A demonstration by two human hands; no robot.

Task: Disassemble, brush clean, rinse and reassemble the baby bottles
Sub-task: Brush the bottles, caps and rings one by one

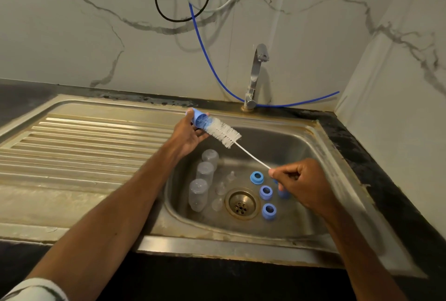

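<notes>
My left hand (187, 135) grips a blue bottle cap (199, 121) above the sink's left rim. The white bottle brush (223, 133) has its bristle tip pushed into the cap. My right hand (299, 183) pinches the brush's twisted wire handle over the basin. In the sink basin (284, 146) lie three clear bottle bodies (198, 194) in a row at the left. Clear nipples (220, 188) lie beside them. Three blue collar rings (266, 191) lie right of the drain, and another blue part (283, 194) shows partly behind my right hand.
A steel drainboard (79, 146) with ridges stretches left of the basin. The tap (255, 74) stands behind the basin, with a blue hose (207, 52) running past it. The drain (240, 204) sits mid-basin. Dark countertop (386, 180) borders the sink on the right.
</notes>
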